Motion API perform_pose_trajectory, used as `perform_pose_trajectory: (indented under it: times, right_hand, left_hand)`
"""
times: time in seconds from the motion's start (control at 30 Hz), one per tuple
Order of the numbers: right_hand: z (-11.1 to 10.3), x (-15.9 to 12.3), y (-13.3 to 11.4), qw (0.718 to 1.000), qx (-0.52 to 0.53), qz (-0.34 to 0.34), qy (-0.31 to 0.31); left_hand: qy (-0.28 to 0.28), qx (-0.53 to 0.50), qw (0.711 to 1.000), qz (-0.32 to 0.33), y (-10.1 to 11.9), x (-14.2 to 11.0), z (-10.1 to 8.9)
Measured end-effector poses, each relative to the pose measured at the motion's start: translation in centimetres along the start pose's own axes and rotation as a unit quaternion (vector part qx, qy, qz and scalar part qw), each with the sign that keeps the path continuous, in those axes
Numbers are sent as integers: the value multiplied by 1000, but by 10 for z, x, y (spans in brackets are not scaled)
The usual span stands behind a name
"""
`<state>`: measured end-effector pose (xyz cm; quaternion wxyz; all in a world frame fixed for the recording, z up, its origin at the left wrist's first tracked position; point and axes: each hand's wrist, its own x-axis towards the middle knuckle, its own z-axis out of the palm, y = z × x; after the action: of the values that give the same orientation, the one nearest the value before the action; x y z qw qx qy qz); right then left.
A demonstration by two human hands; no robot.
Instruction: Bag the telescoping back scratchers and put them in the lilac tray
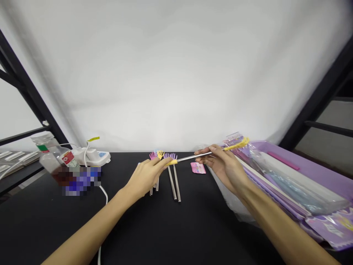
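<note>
A big white sheet (176, 73) hangs behind the black tabletop (124, 232), well past the hands. Black metal bars (27, 92) lean up beyond the left hand (146, 176) and beyond the right hand (223, 165). The light is soft.

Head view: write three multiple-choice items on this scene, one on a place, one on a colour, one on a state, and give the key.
1. Where does the small pink packet lie?
A on the black tabletop
B in the purple tray
C on the white power strip

2. What colour is the claw on the raised steel back scratcher?
A pink
B yellow
C blue

3. What is the right hand doing?
A resting flat on the table
B holding the scratcher's shaft
C pressing on the packet

Key:
1 A, the packet sits on the black surface.
2 B, the claw beyond the right hand is yellow.
3 B, its fingers close on the shaft, while the left hand pinches the yellow end.
</note>
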<state>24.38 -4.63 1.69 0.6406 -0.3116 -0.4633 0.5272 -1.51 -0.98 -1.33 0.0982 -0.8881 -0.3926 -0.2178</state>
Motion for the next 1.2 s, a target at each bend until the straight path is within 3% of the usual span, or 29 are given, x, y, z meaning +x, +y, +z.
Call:
perform_pose_trajectory:
  times: [0.2,0.33,0.47,0.63,0.77,0.83,0.87,0.93,1.03,1.1,1.2]
  right_hand:
    - [-5,0,-4,1000,3,-7,-23]
    - [-5,1,-2,999,-2,-27,-36]
    - [-5,1,0,998,-3,-36,-48]
    - [-6,1,0,996,-15,-41,-77]
    - [-8,0,-1,991,-40,-32,-121]
    - [-8,-1,-4,989,-53,-21,-136]
    - [-9,-1,-6,989,-59,-12,-137]
    - [-9,0,-10,991,-63,16,-115]
    - [-12,3,-13,997,-45,62,-6]
    - [-15,5,-13,994,-34,77,73]
    - [-19,7,-11,992,-26,77,100]
  left_hand:
    - [56,-140,987,50,-1,2,-5]
    - [85,-167,981,43,3,3,-6]
    - [77,-218,973,6,10,6,-7]
    - [-12,-314,948,-53,21,13,-18]
    - [-158,-471,863,-93,26,17,-23]
    - [-191,-507,834,-103,26,17,-22]
    - [-182,-504,838,-104,26,18,-22]
    - [-120,-455,877,-98,24,18,-20]
    - [6,-339,938,-69,19,16,-19]
    - [63,-283,956,-38,14,13,-17]
    - [107,-247,963,15,6,8,-11]
